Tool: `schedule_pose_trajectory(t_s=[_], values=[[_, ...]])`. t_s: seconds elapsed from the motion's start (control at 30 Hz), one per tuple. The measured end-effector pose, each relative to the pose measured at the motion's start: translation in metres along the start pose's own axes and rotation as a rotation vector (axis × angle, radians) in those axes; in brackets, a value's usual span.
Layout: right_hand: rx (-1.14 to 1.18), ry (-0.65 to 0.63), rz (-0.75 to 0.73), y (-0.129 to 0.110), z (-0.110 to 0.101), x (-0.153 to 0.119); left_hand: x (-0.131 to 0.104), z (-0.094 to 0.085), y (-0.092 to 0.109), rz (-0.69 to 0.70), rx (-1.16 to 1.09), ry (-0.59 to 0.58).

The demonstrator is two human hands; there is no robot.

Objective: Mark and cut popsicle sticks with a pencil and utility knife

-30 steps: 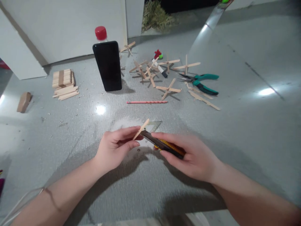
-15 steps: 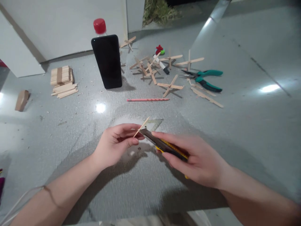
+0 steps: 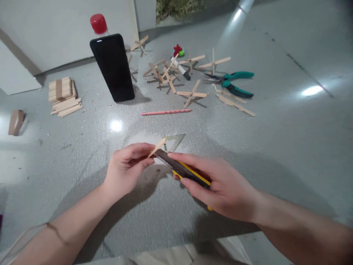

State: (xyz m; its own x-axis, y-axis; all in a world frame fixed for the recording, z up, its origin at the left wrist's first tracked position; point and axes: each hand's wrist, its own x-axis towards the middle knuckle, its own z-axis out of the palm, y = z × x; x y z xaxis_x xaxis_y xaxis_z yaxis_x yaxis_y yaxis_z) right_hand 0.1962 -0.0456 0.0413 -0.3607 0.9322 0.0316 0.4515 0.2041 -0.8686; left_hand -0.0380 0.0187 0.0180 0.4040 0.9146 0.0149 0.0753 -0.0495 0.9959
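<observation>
Between the thumb and fingers of my left hand (image 3: 128, 167) is a wooden craft stick (image 3: 157, 146), its far end pointing up and to the right. My right hand (image 3: 220, 184) grips a yellow and black utility knife (image 3: 190, 173). The knife's blade end meets the stick close to my left fingertips; whether it cuts into the wood I cannot tell. Just beyond the hands, a clear set square (image 3: 178, 140) lies on the grey surface over a pale patch. A pink pencil (image 3: 167, 112) rests farther away.
A black phone (image 3: 113, 70) leans on a red-capped bottle (image 3: 98, 24). Crossed craft sticks (image 3: 192, 94), a white marker (image 3: 180, 69) and teal-handled pliers (image 3: 234, 79) lie at the back. Stacked craft sticks (image 3: 62, 89) sit left, near a brown piece (image 3: 16, 122). Wood shavings are scattered about.
The stick has turned, so more of its flat face shows. Both hands still hold their things, and the whole view has shifted slightly.
</observation>
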Motion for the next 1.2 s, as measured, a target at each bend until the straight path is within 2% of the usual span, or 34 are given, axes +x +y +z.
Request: schedule_pose_trajectory(t_s=[0.13,0.2,0.4,0.57,0.77,0.93,1.1,1.2], values=[[-0.200,0.086,-0.182,0.005,0.001,0.000,-0.002,0.000,0.003,0.013,-0.023,-0.019],[-0.242,0.104,-0.208,0.007,0.001,0.001,-0.001,0.000,0.004,-0.007,-0.098,-0.038],[-0.154,0.075,-0.156,0.005,-0.002,0.003,0.006,-0.002,-0.004,-0.144,-0.361,-0.088],[-0.090,0.145,-0.115,0.007,-0.002,0.000,0.008,-0.006,-0.008,-0.219,-0.538,-0.125],[0.260,0.178,0.071,0.008,0.001,-0.001,0.004,0.000,-0.007,-0.291,-0.641,-0.297],[0.386,0.200,0.117,0.009,0.003,0.000,-0.005,0.013,0.002,-0.378,-0.539,-0.346],[0.274,0.227,0.104,0.005,0.003,0.004,-0.014,0.024,0.011,-0.465,-0.370,-0.390],[0.286,0.205,0.112,0.002,0.004,0.005,-0.015,0.026,0.012,-0.486,-0.336,-0.419]])
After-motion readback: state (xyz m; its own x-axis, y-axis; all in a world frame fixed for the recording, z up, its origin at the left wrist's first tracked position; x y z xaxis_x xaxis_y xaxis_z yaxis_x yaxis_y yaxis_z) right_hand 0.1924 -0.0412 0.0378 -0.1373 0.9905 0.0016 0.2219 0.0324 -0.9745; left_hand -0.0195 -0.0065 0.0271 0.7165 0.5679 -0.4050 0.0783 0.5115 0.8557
